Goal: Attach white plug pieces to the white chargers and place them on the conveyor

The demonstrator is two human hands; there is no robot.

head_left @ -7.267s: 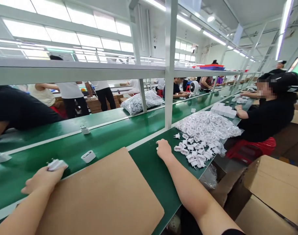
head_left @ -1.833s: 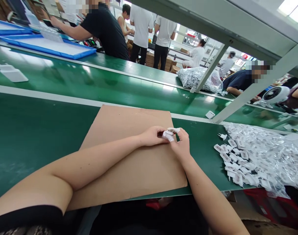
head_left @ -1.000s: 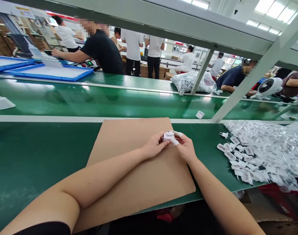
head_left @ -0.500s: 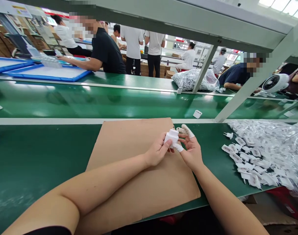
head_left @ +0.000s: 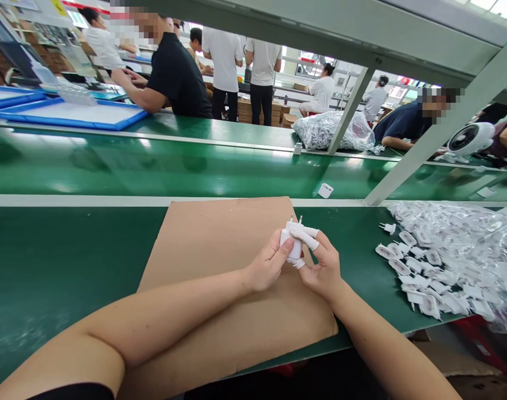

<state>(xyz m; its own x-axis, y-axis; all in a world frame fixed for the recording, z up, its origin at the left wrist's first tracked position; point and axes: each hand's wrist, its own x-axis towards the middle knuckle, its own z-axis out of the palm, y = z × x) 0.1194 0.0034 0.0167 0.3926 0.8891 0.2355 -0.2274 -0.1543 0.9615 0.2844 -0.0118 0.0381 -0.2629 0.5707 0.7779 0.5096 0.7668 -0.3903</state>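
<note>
A white two-pin charger plug [head_left: 291, 251] is held over the sheet of cardboard [head_left: 212, 233], its two metal pins pointing up and away from me. My left hand [head_left: 270, 258] grips it from the left, thumb across the near face. White finger cots cover fingertips and thumb of my right hand [head_left: 322, 261], which is closed on the plug's right side, one finger lying over its upper face near the pins. Right of the cardboard lies a heap of white two-pin plug pieces [head_left: 435, 278], beside clear plastic bags.
Beyond the bench runs a green conveyor belt [head_left: 237, 173] carrying a white plug housing [head_left: 326, 190]. A slanted metal post [head_left: 428, 130] rises at right. Blue-rimmed trays [head_left: 124, 119] and a filled plastic bag [head_left: 320, 130] lie across the belt, where several people work.
The plug has turned so its pins now show upward. My right fingers, apart before, have closed onto its upper face. The housing on the belt has shifted slightly left.
</note>
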